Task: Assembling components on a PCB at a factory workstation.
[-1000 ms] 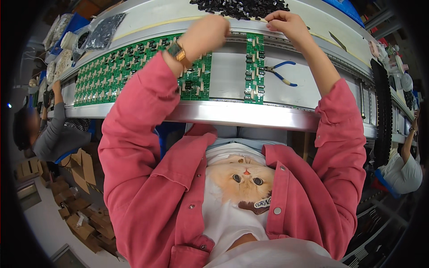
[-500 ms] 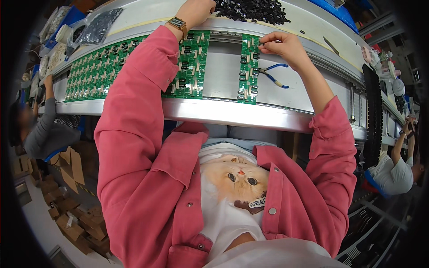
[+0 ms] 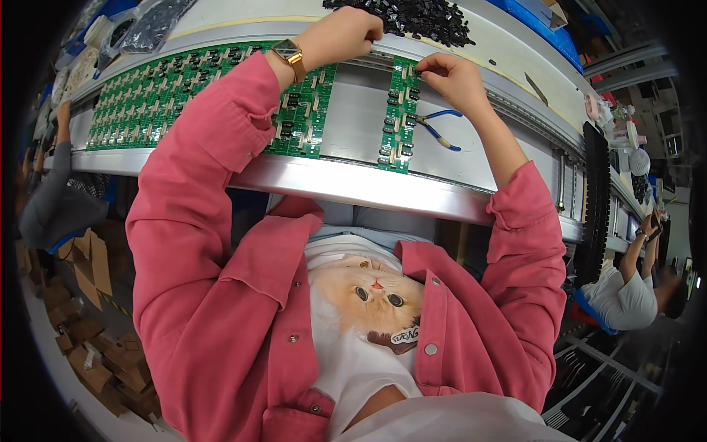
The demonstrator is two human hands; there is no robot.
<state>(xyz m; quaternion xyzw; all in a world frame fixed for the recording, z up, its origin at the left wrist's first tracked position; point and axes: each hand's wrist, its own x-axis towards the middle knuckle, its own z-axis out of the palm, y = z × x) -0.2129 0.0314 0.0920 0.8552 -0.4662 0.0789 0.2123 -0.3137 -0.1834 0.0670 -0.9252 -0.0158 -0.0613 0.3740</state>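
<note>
A narrow green circuit board strip [image 3: 398, 118] stands across the metal rails, with black and pale parts along it. My right hand [image 3: 455, 79] is at its far right corner, thumb and forefinger pinched together; whatever sits between them is too small to name. My left hand [image 3: 352, 33], a watch on its wrist, hovers beyond the rail between the strip and a heap of small black parts [image 3: 431, 22]. Its fingers are curled together, and their contents are hidden. Blue-handled pliers [image 3: 440, 127] lie right of the strip. More green boards [image 3: 158, 103] fill the rails on the left, partly behind my left arm.
A front metal rail [image 3: 353, 180] runs between me and the boards. At the back right lies a thin pointed blade [image 3: 536, 88]. Plastic bags [image 3: 155, 26] sit at the far left. Another person [image 3: 622, 295] works at the right, and one more [image 3: 62, 202] at the left.
My left hand has come back from the black heap toward the strip. My right hand stays at the strip's far corner, still pinched. The whole view has shifted slightly.
</note>
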